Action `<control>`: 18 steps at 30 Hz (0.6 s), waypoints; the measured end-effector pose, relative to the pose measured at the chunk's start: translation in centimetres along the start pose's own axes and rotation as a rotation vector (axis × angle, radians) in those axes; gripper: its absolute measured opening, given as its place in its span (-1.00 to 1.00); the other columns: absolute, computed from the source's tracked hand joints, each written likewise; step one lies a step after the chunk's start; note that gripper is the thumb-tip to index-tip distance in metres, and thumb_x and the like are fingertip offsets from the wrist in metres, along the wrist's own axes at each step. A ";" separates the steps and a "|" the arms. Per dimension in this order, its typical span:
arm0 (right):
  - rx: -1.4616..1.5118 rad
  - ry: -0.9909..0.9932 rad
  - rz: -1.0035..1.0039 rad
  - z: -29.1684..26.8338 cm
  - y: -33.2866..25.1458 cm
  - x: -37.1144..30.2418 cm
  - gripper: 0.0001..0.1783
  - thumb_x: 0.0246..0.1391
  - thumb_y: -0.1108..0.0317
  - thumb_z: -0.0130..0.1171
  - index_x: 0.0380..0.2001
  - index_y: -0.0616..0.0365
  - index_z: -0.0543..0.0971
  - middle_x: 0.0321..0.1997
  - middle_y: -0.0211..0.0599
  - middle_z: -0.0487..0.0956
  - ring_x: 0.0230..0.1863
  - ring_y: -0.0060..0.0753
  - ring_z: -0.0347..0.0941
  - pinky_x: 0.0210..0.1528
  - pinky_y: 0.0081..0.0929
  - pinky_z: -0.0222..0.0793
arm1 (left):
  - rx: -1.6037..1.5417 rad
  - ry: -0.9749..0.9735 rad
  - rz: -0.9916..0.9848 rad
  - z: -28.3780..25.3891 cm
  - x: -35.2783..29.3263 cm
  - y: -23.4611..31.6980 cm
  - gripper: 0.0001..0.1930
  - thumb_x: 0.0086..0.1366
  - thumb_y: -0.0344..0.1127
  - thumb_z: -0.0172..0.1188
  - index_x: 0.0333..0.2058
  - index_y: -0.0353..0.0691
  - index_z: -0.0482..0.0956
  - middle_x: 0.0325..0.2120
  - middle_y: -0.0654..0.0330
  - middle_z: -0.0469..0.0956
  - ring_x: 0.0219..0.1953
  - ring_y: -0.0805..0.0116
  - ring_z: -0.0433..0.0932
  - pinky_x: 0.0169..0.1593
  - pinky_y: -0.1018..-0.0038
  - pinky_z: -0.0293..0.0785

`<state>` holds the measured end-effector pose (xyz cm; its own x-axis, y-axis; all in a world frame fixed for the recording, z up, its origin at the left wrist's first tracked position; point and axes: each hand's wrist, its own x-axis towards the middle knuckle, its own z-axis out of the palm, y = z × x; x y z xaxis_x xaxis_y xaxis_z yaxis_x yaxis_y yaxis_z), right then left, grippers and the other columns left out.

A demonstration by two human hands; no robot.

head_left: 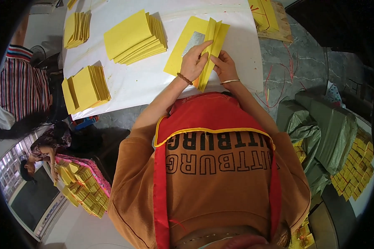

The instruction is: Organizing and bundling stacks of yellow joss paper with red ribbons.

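Observation:
A yellow joss paper sheet with a silver foil patch lies at the front edge of the white table, its right side folded into several upright pleats. My left hand, a beaded bracelet at its wrist, grips the pleats from the left with the fingers bent over them. From the right, my right hand pinches the folded edge between thumb and fingers; a thin bangle circles that wrist. A bit of orange shows under my left hand, partly hidden.
The white-covered table bears a fanned stack of folded yellow paper and smaller bundles to the left. Red strings lie on the grey floor. Green-wrapped bales stand at right. Two other people are at left.

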<state>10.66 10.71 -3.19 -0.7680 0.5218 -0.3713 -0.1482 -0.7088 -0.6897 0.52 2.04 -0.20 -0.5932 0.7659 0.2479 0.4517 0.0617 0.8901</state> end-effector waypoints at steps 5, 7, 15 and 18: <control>-0.047 -0.009 -0.023 -0.1 0.1 0.1 -0.62 -0.01 0.43 0.14 -0.11 0.25 0.33 -0.15 -0.30 0.42 -0.15 -0.50 0.37 -0.11 -0.56 0.35 | 0.015 -0.069 -0.053 -0.1 0.0 0.0 -0.74 0.15 -0.41 0.01 -0.16 -0.23 0.49 -0.33 0.05 0.50 -0.32 0.26 0.49 -0.26 0.47 0.41; -0.067 -0.002 -0.007 -0.1 0.0 0.0 -0.62 -0.01 0.43 0.13 -0.10 0.25 0.32 -0.13 -0.29 0.40 -0.12 -0.50 0.36 -0.10 -0.55 0.35 | -0.003 -0.068 -0.114 -0.2 0.0 0.3 -0.76 0.15 -0.41 0.01 -0.19 -0.23 0.50 -0.36 0.04 0.49 -0.34 0.23 0.49 -0.29 0.46 0.42; 0.060 0.084 0.039 0.1 -0.1 0.4 -0.65 0.05 0.38 0.05 -0.09 0.26 0.30 -0.14 -0.30 0.39 -0.13 -0.49 0.36 -0.11 -0.54 0.32 | -0.203 -0.082 -0.150 1.1 -0.4 0.1 -0.69 0.19 -0.39 -0.03 -0.06 -0.21 0.38 -0.30 0.01 0.50 -0.35 0.21 0.49 -0.22 0.45 0.41; -0.162 0.073 -0.043 -0.8 1.1 1.4 -0.65 0.04 0.43 0.02 -0.09 0.25 0.30 -0.16 -0.30 0.41 -0.15 -0.46 0.37 -0.13 -0.54 0.32 | -0.166 -0.113 -0.168 1.6 -0.7 -0.9 -0.66 0.19 -0.42 -0.07 -0.02 -0.20 0.34 -0.27 0.01 0.50 -0.38 0.20 0.49 -0.22 0.44 0.41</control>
<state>9.93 11.07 -4.99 -0.7153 0.5868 -0.3794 -0.0725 -0.6023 -0.7949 1.58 2.45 -1.74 -0.5680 0.8211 0.0555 0.2323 0.0953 0.9680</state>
